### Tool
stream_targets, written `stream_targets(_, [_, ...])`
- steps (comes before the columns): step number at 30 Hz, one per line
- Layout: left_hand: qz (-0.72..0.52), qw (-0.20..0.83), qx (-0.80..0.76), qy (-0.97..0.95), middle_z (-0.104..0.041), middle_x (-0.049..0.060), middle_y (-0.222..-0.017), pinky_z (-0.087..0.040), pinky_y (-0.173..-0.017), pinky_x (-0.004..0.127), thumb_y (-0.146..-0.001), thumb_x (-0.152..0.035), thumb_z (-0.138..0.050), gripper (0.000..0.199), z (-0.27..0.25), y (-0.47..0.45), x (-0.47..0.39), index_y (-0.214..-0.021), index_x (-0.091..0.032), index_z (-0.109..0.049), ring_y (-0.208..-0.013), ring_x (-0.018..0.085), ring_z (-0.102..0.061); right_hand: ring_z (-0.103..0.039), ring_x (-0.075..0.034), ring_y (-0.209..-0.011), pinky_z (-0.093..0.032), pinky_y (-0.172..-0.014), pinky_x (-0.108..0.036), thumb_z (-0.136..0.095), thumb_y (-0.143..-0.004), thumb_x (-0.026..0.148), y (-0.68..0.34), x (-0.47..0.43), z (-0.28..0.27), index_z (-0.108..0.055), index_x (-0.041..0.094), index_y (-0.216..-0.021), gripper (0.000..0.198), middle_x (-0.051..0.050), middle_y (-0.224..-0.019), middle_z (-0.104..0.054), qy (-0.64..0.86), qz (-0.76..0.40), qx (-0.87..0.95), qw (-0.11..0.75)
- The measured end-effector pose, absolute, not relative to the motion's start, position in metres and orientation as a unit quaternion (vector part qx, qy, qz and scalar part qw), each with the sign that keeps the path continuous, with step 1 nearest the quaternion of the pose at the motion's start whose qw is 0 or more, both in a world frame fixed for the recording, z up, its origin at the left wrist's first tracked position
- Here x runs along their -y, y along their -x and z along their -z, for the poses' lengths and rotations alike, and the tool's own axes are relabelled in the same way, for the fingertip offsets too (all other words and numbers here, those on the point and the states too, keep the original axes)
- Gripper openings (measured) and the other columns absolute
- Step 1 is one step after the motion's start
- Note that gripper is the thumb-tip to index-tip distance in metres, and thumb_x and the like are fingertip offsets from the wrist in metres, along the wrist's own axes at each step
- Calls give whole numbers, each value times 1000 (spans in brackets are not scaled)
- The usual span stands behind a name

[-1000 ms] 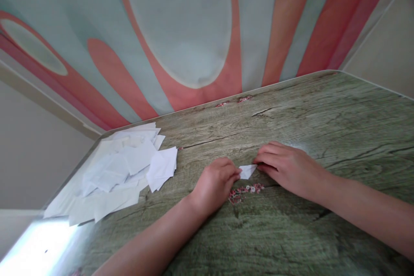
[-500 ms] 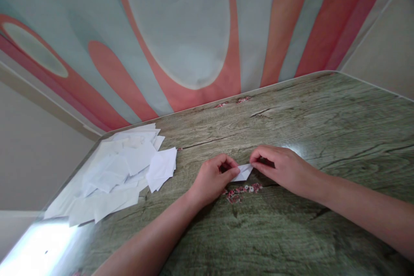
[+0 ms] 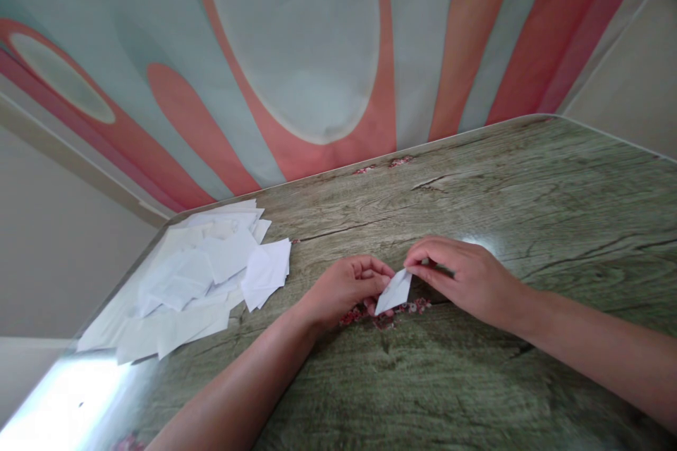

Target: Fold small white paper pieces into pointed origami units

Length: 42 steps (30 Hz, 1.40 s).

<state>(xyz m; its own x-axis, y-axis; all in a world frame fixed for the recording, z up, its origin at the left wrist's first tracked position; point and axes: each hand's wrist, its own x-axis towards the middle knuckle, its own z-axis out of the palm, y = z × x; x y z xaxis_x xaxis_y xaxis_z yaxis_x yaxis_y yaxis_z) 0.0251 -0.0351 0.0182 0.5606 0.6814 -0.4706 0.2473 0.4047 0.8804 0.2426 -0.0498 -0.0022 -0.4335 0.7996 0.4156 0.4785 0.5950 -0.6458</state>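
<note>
A small folded piece of white paper [image 3: 395,292] is held tilted between both hands, just over the wood-patterned table [image 3: 465,387]. My left hand [image 3: 352,289] has its thumb on the paper's left edge, with fingers curled behind and partly hidden. My right hand [image 3: 458,271] pinches the paper's upper right corner between thumb and fingertips.
A spread heap of white paper sheets [image 3: 195,335] covers the table's left side. Beside it lies a small stack of white paper squares [image 3: 267,271]. Along the table's back edge rises a wall with a red and grey pattern [image 3: 360,134].
The folded paper has been tipped up and turned, so more of its face shows. My left hand has rolled slightly, its fingers now beneath the paper. My right hand keeps its pinch.
</note>
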Motion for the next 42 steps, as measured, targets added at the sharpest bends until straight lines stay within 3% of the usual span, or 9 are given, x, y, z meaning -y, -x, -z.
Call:
stream_targets(5, [-215,652,-471,-553,-59,-2,-71,-38,-52,19,-80,-35,-64,28,-14,-29,34,-97,-14,-59,-55,7,-51,-58,-19,-99,-48,-87,-36,-53,-90,18,-243,50,3,-61,20,-105,17,-6,-103,-65,353,-163,842,373])
stream_targets(9, [-212,687,-451,-529,-56,-4,-68,-38,-49,19,-81,-36,-62,27,-15,-32,37,-98,-15,-57,-51,6,-49,-49,-24,-116,-43,-97,-44,-58,-87,16,-241,53,0,-57,21,-119,33,-8,-118,-60,290,-94,891,337])
stream_targets(17, [-202,733,-430,-487,-58,-1,-69,-40,-52,20,-82,-37,-61,29,-15,-34,38,-98,-15,-54,-55,9,-54,-56,-22,-101,-48,-86,-41,-47,-92,13,-238,55,2,-65,17,-101,21,-8,-102,-66,261,-50,900,345])
stream_targets(22, [-212,558,-475,-647,-61,0,-78,-42,-61,21,-81,-21,-61,21,-12,-36,38,-101,-16,-55,-68,10,-56,-55,-22,-97,-47,-82,-40,-45,-93,15,-238,53,10,-66,15,-95,21,-9,-94,-66,261,-45,923,280])
stream_targets(27, [-201,371,-477,-771,-63,0,-78,-44,-68,24,-81,-13,-55,11,-14,-40,42,-87,-17,-63,-73,13,-57,-55,-21,-89,-47,-77,-40,-47,-93,17,-237,53,15,-67,16,-95,20,-8,-91,-64,276,-38,928,247])
stream_targets(30, [-191,418,-494,-738,-62,0,-75,-43,-62,22,-79,-13,-56,16,-12,-37,40,-94,-17,-62,-68,12,-56,-56,-21,-88,-48,-75,-38,-49,-93,18,-237,52,15,-67,16,-96,19,-7,-88,-64,283,-68,921,259])
stream_targets(37, [-198,645,-471,-569,-59,0,-76,-39,-58,19,-76,-22,-64,22,-16,-26,32,-95,-14,-57,-64,8,-53,-54,-21,-102,-47,-87,-39,-49,-92,15,-236,53,4,-64,15,-105,20,-9,-104,-65,247,-69,907,334])
stream_targets(40, [-192,657,-467,-559,-58,-1,-74,-39,-58,19,-76,-22,-63,20,-18,-28,32,-94,-14,-56,-62,8,-52,-56,-21,-99,-47,-83,-39,-47,-92,14,-236,55,4,-66,17,-99,20,-8,-101,-66,239,-54,907,341])
stream_targets(42, [-184,603,-476,-613,-58,-1,-72,-39,-57,20,-78,-19,-60,14,-17,-31,33,-91,-14,-57,-63,9,-52,-56,-21,-97,-47,-81,-38,-45,-93,14,-237,55,5,-67,16,-94,21,-9,-97,-66,240,-48,912,329])
